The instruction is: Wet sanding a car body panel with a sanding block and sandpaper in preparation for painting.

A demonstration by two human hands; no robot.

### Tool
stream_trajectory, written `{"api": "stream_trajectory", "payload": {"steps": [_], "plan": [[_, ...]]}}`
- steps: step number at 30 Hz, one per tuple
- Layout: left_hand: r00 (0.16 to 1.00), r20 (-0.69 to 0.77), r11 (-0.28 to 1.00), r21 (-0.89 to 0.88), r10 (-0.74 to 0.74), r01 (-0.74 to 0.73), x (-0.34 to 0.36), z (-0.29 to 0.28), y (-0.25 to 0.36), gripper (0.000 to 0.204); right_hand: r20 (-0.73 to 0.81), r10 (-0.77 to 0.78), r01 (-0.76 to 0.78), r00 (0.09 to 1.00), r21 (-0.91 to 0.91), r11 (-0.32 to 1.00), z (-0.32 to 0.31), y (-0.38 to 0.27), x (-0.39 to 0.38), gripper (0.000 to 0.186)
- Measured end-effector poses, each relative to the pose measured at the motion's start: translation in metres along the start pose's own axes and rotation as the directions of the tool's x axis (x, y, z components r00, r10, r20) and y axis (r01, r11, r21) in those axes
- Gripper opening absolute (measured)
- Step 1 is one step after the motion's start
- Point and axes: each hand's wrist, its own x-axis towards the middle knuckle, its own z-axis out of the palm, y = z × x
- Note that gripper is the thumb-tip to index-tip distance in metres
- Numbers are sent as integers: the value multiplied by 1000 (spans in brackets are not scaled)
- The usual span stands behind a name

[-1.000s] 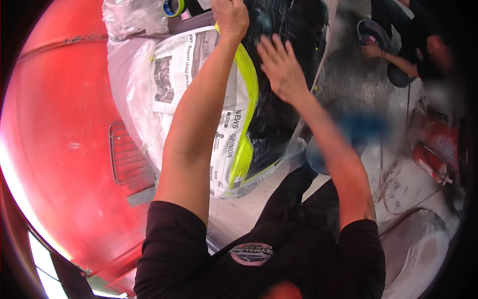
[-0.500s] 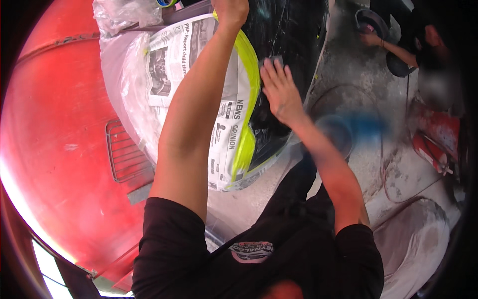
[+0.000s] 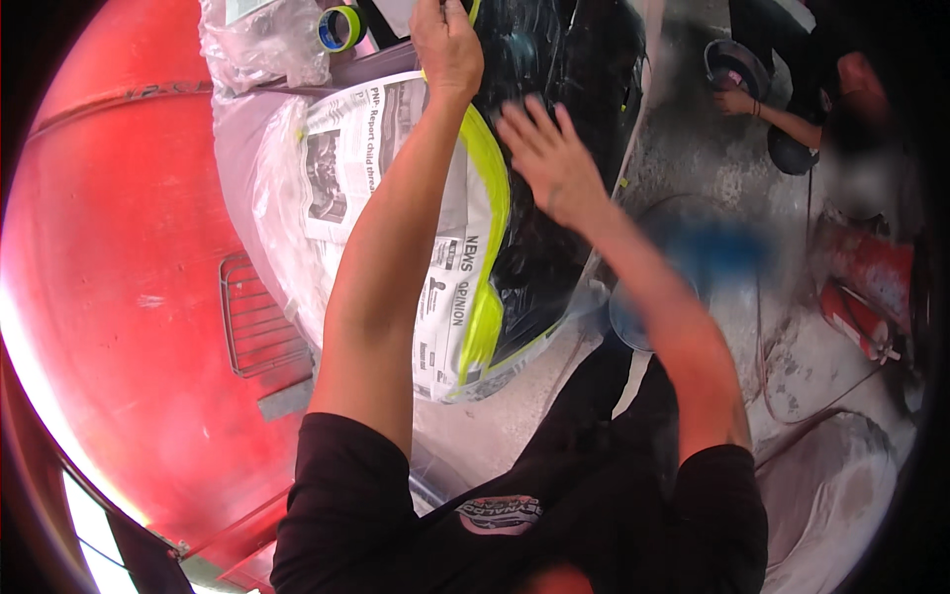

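A glossy black panel [image 3: 554, 228] with whitish smears lies before me. Bright yellow-green masking tape [image 3: 487, 198] runs along its left edge. Left of the tape, newspaper sheets [image 3: 411, 129] and clear plastic film [image 3: 282, 188] cover the surface. My left hand [image 3: 450, 49] is at the far end, next to the tape line, its fingers curled together; whatever they hold is hidden. My right hand [image 3: 556, 170] is over the black panel, fingers stretched and spread, slightly blurred. Nothing shows in it, though its palm side is hidden.
A roll of green tape [image 3: 340, 29] lies at the far left by crumpled plastic [image 3: 262, 49]. A large red body panel [image 3: 129, 257] and a wire rack [image 3: 259, 317] are at left. At right are a bucket [image 3: 633, 312], a hose [image 3: 762, 366] and another person's hand [image 3: 734, 102] at a dark basin [image 3: 737, 64].
My right hand has shifted slightly left over the black panel. A small grey piece at its fingertips no longer shows. The view has moved, bringing the tape roll and more of my left hand into sight.
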Motion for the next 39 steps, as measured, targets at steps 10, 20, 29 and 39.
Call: {"api": "stream_trajectory", "payload": {"steps": [10,20,29,39], "plan": [[996,-56,991,-123,-64,57,1,7,-7,27,13,-106,107,994,-126,986,-10,9,35,54],[999,-47,989,-145,16,-23,-99,-47,90,20,152,-171,205,973,-244,948,-31,33,53,67],[747,622,950,12,236,-311,-280,-102,69,47,134,-281,305,950,-218,927,-33,4,79,51],[536,812,814,140,232,-564,-289,-92,53,54,245,-291,362,925,-330,872,-43,10,78,56]]}}
